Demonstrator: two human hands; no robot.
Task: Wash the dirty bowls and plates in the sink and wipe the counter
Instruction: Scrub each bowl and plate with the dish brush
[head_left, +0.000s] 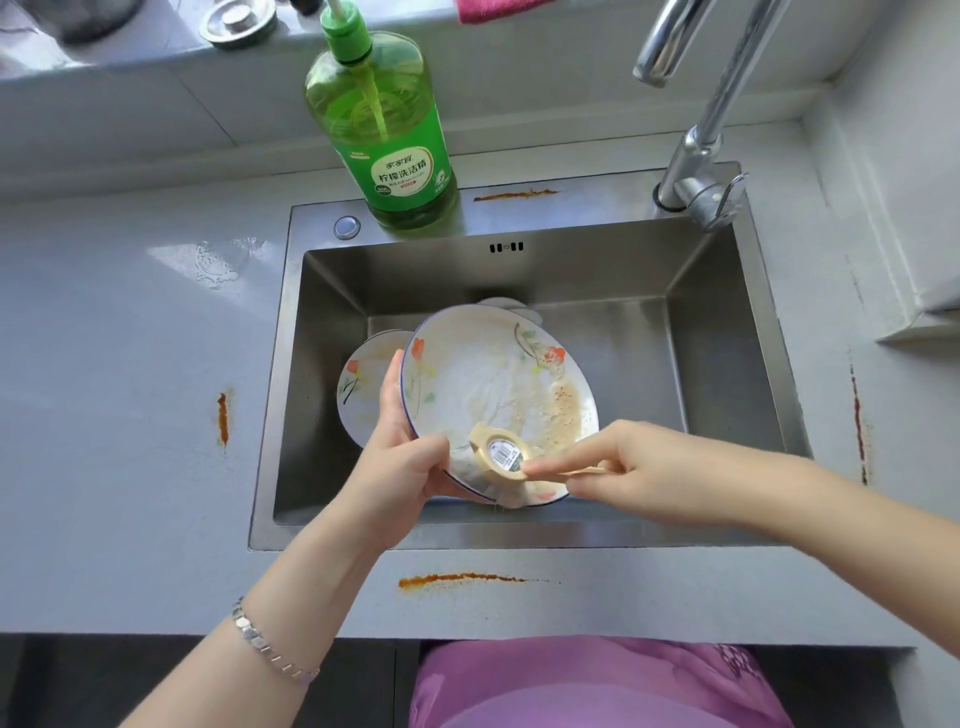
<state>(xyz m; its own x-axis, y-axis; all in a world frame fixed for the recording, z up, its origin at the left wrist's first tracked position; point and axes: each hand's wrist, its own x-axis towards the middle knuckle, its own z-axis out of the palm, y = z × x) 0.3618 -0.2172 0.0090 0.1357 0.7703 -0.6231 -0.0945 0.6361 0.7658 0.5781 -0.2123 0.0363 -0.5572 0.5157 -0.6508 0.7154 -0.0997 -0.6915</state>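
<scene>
A dirty floral plate (493, 384) with brown food smears is tilted over the steel sink (727, 364). My left hand (400, 457) grips its lower left rim. My right hand (618, 467) holds the thin handle of a beige dish brush (501, 454), whose round head with a barcode label lies against the plate's lower part. Behind the plate, a second floral dish (361, 379) leans in the sink, and the edge of a third dish (501, 303) shows above it.
A green dish soap bottle (389, 135) stands on the sink's back ledge, with the chrome faucet (701, 156) at the right. Orange sauce streaks mark the counter in front (457, 578), on the left (223, 415), on the right (857, 415) and behind the sink (514, 195). A pink cloth (493, 9) lies on the sill.
</scene>
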